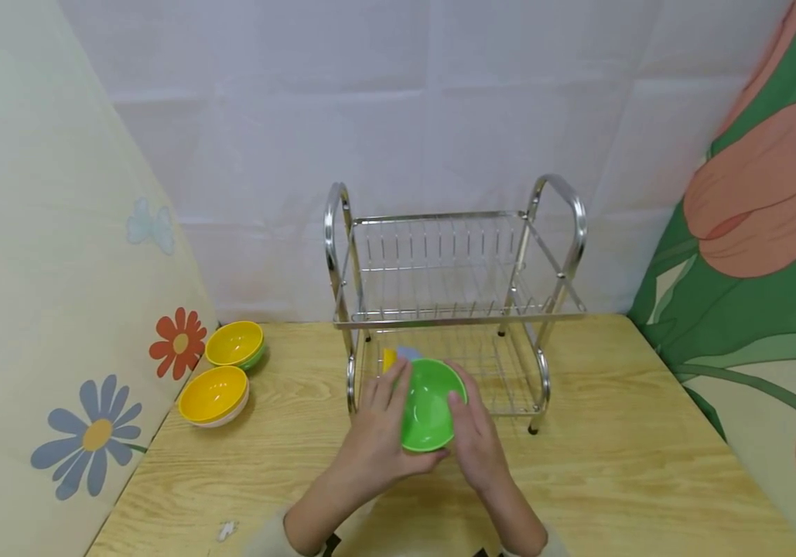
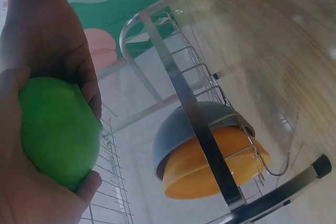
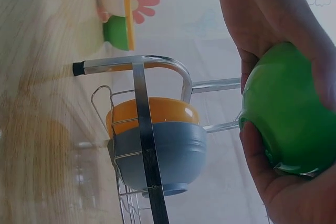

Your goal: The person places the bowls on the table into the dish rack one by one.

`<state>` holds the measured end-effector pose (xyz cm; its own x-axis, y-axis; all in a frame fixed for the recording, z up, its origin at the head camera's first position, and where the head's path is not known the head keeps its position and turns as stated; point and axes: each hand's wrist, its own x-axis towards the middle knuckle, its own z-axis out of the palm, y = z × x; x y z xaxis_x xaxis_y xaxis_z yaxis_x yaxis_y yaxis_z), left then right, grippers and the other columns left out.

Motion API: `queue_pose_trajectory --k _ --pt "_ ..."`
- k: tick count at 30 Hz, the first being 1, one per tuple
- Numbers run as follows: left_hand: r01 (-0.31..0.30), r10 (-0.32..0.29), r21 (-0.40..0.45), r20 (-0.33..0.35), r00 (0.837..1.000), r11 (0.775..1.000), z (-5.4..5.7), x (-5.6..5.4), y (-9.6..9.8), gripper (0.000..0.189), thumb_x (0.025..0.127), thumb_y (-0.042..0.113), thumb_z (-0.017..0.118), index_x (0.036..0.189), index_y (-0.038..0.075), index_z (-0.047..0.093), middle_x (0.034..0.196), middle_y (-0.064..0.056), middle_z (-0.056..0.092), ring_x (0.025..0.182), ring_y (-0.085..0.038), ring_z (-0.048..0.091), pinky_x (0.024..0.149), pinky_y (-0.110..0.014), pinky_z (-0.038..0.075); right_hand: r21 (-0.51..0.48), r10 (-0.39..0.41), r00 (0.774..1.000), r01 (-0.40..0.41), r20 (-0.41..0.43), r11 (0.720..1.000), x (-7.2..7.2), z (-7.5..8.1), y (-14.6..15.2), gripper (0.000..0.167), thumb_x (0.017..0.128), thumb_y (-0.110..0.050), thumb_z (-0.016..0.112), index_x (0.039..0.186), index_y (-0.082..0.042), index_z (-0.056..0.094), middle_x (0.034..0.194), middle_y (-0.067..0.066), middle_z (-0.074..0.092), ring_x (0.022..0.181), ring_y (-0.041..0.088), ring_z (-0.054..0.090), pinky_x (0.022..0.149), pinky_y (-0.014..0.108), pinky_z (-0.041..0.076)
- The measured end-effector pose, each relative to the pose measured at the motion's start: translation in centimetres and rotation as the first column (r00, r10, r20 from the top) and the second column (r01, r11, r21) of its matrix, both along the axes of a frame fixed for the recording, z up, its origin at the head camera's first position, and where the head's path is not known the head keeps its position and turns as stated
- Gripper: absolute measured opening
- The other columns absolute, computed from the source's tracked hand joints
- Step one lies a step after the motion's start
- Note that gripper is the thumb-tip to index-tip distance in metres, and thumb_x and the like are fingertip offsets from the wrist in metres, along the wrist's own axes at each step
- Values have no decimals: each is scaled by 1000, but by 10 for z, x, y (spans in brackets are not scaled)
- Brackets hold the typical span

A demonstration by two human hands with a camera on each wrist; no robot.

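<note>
A green bowl (image 1: 431, 406) is held between both hands in front of the rack, its hollow facing the head camera. My left hand (image 1: 378, 435) grips its left side, the thumb along the lower edge. On the other side my right hand (image 1: 476, 435) holds the rim, with the thumb on the front. Both wrist views show the rounded outside of the green bowl (image 2: 60, 132) between the palms. Behind it stands a two-tier metal dish rack (image 1: 460, 319). An orange-yellow bowl (image 3: 152, 111) and a blue-grey bowl (image 3: 160, 153) lean together on its lower tier, mostly hidden in the head view.
Two bowl stacks sit on the wooden table (image 1: 620, 464) at the left: a yellow bowl (image 1: 234, 343) inside a green one, and nearer, a yellow bowl (image 1: 213, 393) inside a pale one. A white cloth (image 1: 265, 155) hangs behind. Flower-patterned panels stand at both sides.
</note>
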<state>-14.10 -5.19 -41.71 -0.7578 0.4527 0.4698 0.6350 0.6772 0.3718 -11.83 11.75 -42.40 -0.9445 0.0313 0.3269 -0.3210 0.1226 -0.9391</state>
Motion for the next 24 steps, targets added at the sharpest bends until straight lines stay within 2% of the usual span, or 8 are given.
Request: queue_pose_trajectory --k 4,9,12,16,21,24 --pt "11 -10 -7 26 1000 1000 1 2 1 125 69 66 83 159 1 26 162 -16 31 133 -28 43 101 -47 52 23 -16 1000 16 -21 1000 -1 3 4 43 111 -18 32 152 -13 41 146 16 53 125 33 59 98 33 53" --pt "36 -33 -36 76 997 999 6 4 -2 128 71 72 77 161 3 19 164 -17 26 143 -32 38 109 -51 44 70 -16 999 19 -48 997 -4 9 11 42 111 -18 32 150 -11 45 135 18 61 104 32 68 80 33 61" --pt "57 -53 -54 77 996 997 9 4 -5 128 72 71 78 162 4 16 165 -19 25 146 -34 34 112 -53 40 122 -19 998 26 -60 992 -6 13 14 42 110 -19 33 149 -11 46 132 17 63 99 29 68 76 33 61" --pt "65 -61 -70 49 997 995 13 1 -10 127 72 70 78 162 4 16 164 -20 27 146 -35 35 113 -53 37 193 -26 997 39 -71 980 -9 18 18 41 109 -20 36 148 -12 48 130 14 64 100 28 67 77 35 59" --pt "31 -28 -99 28 999 995 16 -3 -20 122 76 72 73 162 5 16 163 -17 29 145 -35 36 115 -55 35 235 -18 997 35 -75 971 -13 23 23 41 109 -20 38 147 -12 49 127 15 66 101 30 67 75 35 59" --pt "11 -8 -108 31 999 994 17 -6 -28 118 80 67 74 162 7 16 163 -16 29 145 -37 36 116 -56 33 264 -10 997 30 -78 964 -17 27 26 42 109 -19 38 148 -10 49 131 18 64 108 36 66 80 43 60"
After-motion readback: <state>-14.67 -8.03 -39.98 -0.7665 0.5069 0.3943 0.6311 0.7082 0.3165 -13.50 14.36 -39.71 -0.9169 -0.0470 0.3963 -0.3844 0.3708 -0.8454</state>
